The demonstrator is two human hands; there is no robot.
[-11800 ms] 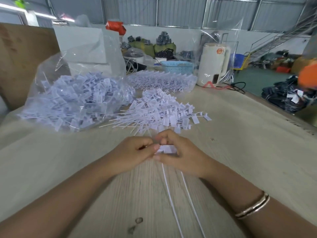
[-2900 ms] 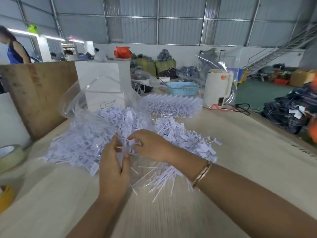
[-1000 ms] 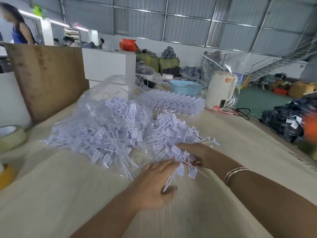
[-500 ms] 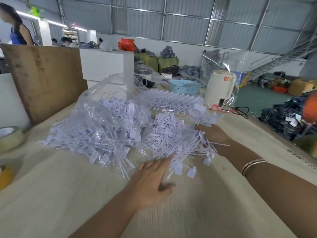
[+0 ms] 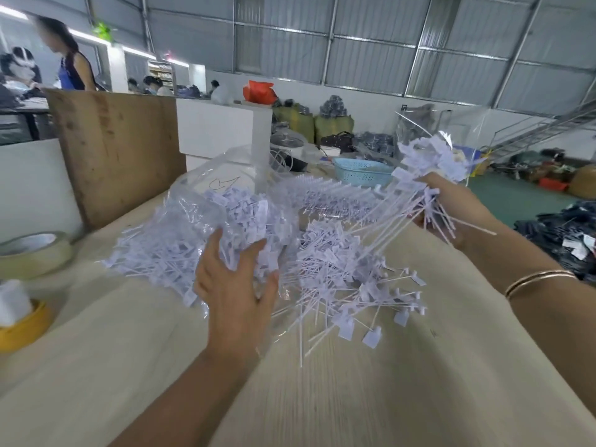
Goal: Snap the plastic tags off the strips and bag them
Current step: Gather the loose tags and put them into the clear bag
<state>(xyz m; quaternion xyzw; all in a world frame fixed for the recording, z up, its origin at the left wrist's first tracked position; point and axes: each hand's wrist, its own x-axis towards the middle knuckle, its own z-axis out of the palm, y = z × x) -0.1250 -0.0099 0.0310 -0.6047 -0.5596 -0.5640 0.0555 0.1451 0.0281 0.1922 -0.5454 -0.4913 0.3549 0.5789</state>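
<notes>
right hand point(image 5: 451, 204) clamps a lifted bundle of tags point(image 5: 416, 201); left hand point(image 5: 235, 285), fingers spread, presses the clear bag point(image 5: 200, 188) of tags on the surface point(image 5: 354, 398). light, springy, tangle-prone: best gripped around the stems.

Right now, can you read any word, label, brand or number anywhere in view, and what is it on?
No text can be read.
Clear plastic bag: a black hand-drawn scribble, not legible as letters.
White tags in the right hand: no print visible.
Tags on dark bundles at right: too small and blurred.
</notes>
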